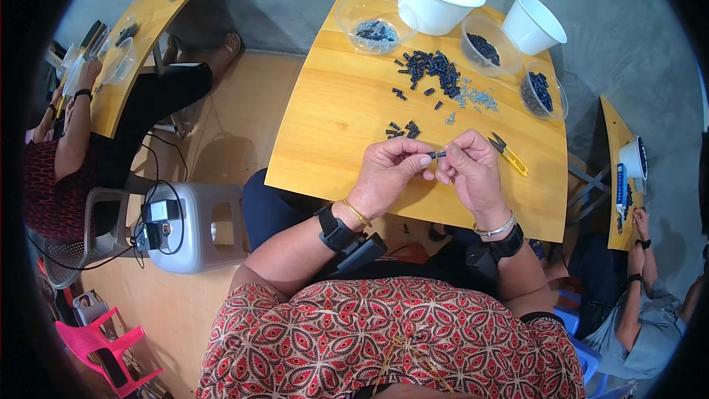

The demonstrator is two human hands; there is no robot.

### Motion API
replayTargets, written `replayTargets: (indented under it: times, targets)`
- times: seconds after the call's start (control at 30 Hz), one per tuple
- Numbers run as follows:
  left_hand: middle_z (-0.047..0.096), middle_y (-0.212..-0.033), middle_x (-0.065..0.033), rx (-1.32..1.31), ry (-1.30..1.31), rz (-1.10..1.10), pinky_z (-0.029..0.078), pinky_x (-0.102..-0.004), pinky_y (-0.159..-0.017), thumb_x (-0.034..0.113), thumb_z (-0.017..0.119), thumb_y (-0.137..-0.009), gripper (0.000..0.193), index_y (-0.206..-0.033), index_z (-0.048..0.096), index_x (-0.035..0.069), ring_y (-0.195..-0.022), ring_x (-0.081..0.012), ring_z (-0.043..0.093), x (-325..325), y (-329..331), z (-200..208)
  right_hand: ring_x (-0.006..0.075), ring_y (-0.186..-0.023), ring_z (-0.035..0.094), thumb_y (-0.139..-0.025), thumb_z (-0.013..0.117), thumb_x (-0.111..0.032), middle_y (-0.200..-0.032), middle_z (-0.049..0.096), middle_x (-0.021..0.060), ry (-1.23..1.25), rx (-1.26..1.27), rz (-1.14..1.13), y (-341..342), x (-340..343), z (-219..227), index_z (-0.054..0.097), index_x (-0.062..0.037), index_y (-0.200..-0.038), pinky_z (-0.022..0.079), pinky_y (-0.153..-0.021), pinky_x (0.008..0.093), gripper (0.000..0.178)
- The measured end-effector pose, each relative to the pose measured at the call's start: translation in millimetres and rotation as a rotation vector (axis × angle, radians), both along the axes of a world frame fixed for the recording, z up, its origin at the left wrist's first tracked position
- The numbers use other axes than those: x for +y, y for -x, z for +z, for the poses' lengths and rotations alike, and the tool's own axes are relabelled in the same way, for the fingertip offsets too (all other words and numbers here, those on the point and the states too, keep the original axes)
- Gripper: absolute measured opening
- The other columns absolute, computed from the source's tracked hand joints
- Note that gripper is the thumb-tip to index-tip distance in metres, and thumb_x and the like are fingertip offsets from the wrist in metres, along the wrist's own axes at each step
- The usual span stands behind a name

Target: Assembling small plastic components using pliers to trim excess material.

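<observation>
Hand left + hand right: pinching one dark piece | white bowls: two | snips: one

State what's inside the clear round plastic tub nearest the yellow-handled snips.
Small black pieces lie inside the clear round plastic tub; anything beneath the top ones is hidden.

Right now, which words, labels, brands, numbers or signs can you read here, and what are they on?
None can be read clearly enough to quote.
Blue-and-white box, far right: seems to carry print, too small and blurred to read.
Yellow-handled snips: no lettering I can make out.
Small dark piece in the fingertips: too small to tell.
</observation>
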State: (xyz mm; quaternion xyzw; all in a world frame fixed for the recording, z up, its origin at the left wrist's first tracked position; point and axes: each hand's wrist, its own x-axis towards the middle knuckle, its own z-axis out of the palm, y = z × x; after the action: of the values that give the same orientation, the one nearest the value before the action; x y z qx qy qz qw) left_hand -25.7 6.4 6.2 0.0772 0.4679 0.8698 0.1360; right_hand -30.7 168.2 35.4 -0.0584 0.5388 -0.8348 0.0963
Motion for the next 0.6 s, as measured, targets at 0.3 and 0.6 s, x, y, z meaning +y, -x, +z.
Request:
replayTargets:
  times: [0.3, 0.6]
  targets:
    - [0.063, -0.086, -0.0075, 0.061, -0.023, 0.022, 0.051, -0.0249, -0.069, 0.0, 0.059, -0.084, 0.012, -0.095, 0.062, -0.002, -0.073, -0.0135, 0.06, 1.2, -1.1, 0.8, 0.0124, -0.051, 0.052, -0.087, 0.057, -0.007, -0.066, 0.058, 0.0083, -0.032, 0.019, 0.015, -1.3, -2.5, 0.8, 0.049, -0.0037, -0.078, 0.044, -0.049, 0.0228, 0.012]
    - [0.062, -0.088, -0.0073, 0.223, 0.103, 0.156, 0.049, -0.0239, -0.066, -0.004, 0.061, -0.081, 0.008, -0.089, 0.063, -0.003, -0.072, -0.0113, 0.058, 4.1, -4.2, -3.1, 0.0129, -0.051, 0.052, -0.088, 0.055, -0.006, -0.065, 0.057, 0.0083, 0.066, -0.07, -0.027, -8.2, -8.4, -4.2, 0.048, -0.0042, -0.077, 0.045, -0.05, 0.0264, 0.013]
